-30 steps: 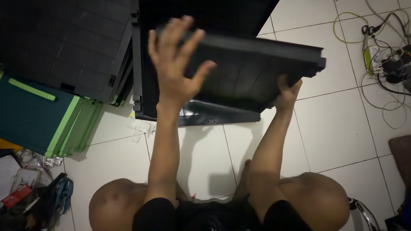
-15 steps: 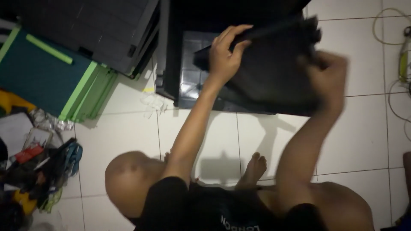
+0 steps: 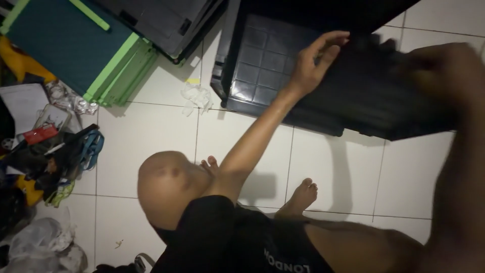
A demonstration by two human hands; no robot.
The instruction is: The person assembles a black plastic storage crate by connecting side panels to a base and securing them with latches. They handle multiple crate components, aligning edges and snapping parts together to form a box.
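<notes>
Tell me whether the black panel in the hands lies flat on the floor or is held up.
Held up: the black panel is gripped by the left hand and blurred right hand, casting a shadow on the white floor tiles below.

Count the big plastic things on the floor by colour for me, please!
Black: 3, the panel in both hands, the gridded tray under it, the stack of panels top left.
Green: 1, the green panel stack.
Total: 4
</notes>
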